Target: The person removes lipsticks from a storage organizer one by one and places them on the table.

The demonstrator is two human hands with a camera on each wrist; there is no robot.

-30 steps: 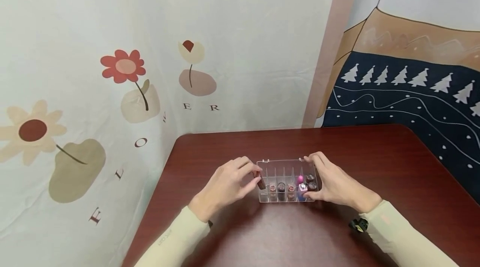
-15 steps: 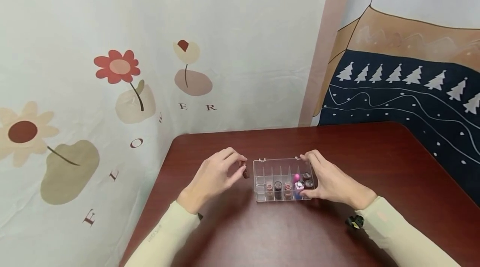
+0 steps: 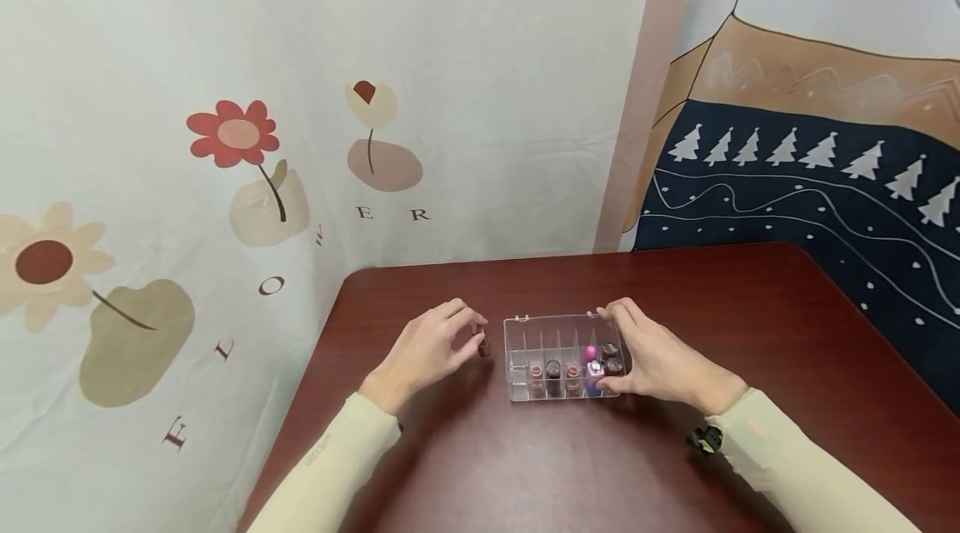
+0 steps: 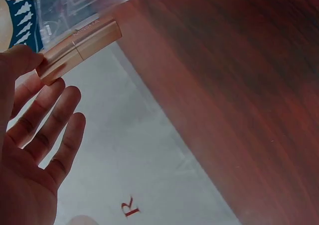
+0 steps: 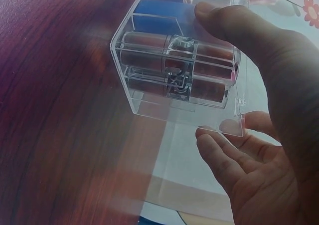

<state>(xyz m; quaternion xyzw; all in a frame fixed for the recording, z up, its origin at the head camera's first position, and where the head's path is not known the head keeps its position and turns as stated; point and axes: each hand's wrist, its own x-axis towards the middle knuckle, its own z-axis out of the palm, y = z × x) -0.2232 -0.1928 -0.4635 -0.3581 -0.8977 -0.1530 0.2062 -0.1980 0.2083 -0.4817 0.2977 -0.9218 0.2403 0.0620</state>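
Between thumb and fingertips my left hand [image 3: 429,347] pinches a shiny rose-gold lipstick tube [image 4: 79,50], held just left of a clear plastic organizer [image 3: 517,391] and apart from it. In the left wrist view the tube's far end points away from the fingers, and the other fingers are spread. At the organizer's right end, my right hand [image 3: 658,360] grips it, thumb on the near side and fingers at the back. Several lipsticks stand in its compartments, among them a blue one [image 5: 162,16] under the thumb and a pink one [image 3: 591,352]; the left compartments hold none.
The organizer stands on a dark red-brown table [image 3: 517,475] with a rounded back corner. Behind it hangs a pale cloth [image 3: 510,100] printed with flowers and letters. A navy cloth [image 3: 757,200] with white trees hangs at the right.
My left hand has moved left, taking the lipstick away from the organizer's left end, and has since turned it slightly. The right hand keeps its grip on the organizer.
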